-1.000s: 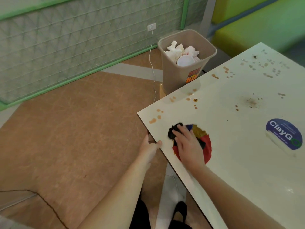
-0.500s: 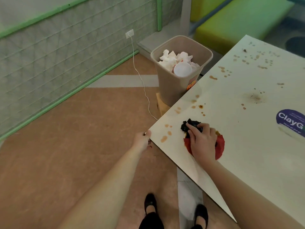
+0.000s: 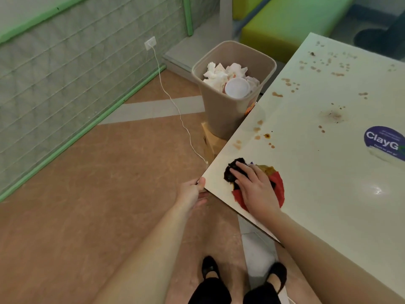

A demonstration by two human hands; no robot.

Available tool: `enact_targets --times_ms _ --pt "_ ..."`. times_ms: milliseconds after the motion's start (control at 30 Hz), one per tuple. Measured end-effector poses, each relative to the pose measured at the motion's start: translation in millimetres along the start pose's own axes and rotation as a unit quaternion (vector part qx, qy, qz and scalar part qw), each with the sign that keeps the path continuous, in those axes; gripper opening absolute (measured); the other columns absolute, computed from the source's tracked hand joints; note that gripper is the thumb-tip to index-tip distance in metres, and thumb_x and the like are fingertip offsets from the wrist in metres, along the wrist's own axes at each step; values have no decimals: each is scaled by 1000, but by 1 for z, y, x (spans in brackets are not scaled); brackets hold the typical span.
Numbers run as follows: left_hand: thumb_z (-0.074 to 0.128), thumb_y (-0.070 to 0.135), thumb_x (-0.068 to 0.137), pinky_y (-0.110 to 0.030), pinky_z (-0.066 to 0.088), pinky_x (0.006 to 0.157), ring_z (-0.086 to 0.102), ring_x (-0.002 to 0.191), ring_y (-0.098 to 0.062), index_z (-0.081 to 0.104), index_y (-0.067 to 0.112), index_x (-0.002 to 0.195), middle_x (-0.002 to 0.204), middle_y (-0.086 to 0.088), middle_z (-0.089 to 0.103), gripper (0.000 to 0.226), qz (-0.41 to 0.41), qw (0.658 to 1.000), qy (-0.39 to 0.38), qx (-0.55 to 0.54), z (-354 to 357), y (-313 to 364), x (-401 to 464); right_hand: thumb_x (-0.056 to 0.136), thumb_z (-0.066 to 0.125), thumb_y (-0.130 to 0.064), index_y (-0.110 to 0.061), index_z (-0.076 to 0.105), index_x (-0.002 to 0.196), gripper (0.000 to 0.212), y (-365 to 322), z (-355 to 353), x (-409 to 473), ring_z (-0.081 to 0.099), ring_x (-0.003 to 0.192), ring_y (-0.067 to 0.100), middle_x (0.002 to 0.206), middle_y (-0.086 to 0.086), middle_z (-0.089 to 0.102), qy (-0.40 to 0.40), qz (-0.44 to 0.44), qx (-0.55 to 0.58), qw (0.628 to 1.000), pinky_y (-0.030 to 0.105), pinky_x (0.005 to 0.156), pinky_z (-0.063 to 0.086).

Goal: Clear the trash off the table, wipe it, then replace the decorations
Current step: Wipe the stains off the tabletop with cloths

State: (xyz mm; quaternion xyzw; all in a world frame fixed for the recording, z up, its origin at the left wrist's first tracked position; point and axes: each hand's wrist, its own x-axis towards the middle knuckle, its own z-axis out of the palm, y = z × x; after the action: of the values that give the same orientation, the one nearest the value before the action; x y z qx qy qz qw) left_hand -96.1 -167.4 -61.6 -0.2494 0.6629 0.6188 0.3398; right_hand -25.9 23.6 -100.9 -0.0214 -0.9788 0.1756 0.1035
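Note:
A white table (image 3: pixel 328 207) fills the right side, dotted with brown stains (image 3: pixel 264 137). Near its left corner lies a multicoloured cloth (image 3: pixel 278 183), red, black and mustard. My right hand (image 3: pixel 255 189) presses flat on that cloth, fingers spread towards the corner. My left hand (image 3: pixel 194 191) holds the table's corner, thumb on top and fingers under the edge. A tan trash bin (image 3: pixel 225 110) full of crumpled white tissues and a white lid stands just beyond the table's left edge.
A round blue "ClayGo" sticker (image 3: pixel 384 142) lies on the table at the right. A white cable (image 3: pixel 175 106) runs from a wall outlet down to the floor by the table corner. A green bench stands at the back. My black shoes are below.
The view has swung, so the bin sits more central. My right hand has slid the cloth a little nearer the table corner. My left hand still holds the corner.

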Motion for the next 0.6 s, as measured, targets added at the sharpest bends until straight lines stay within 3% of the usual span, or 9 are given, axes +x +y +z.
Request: enact_targets --times_ms 167,300,400,500,600 --pt "57 23 99 -36 58 83 66 86 -21 65 14 119 98 -4 69 23 0 1000 -6 -6 -1 1 0 102 41 -21 -17 57 137 38 -9 1 13 31 143 28 149 4 47 21 108 12 994 41 120 21" --pt "57 22 99 -37 56 86 67 86 -21 66 17 119 99 -6 70 22 -4 1000 -14 -13 -1 2 -1 100 45 -18 -15 58 136 38 -49 16 -10 31 145 25 149 3 47 -9 3 66 998 42 121 22" --pt "55 22 100 -37 55 85 66 87 -21 65 18 120 101 -8 70 23 0 1000 -12 -16 0 2 -3 101 41 -21 -18 58 136 39 -27 10 -8 32 145 22 150 1 45 -34 -80 72 994 44 119 26" --pt "54 22 101 -36 55 83 65 79 -17 64 18 121 93 -2 67 23 4 1000 -9 -2 1 3 -1 101 45 -16 -20 57 137 39 3 -1 12 29 146 21 151 1 44 -22 7 47 999 44 120 24" --pt "55 23 100 -39 54 88 63 85 -17 65 18 120 96 1 67 23 17 1000 8 16 0 -1 1 100 47 -13 -16 58 136 38 -6 0 25 29 146 26 150 6 45 15 114 48 992 45 120 21"
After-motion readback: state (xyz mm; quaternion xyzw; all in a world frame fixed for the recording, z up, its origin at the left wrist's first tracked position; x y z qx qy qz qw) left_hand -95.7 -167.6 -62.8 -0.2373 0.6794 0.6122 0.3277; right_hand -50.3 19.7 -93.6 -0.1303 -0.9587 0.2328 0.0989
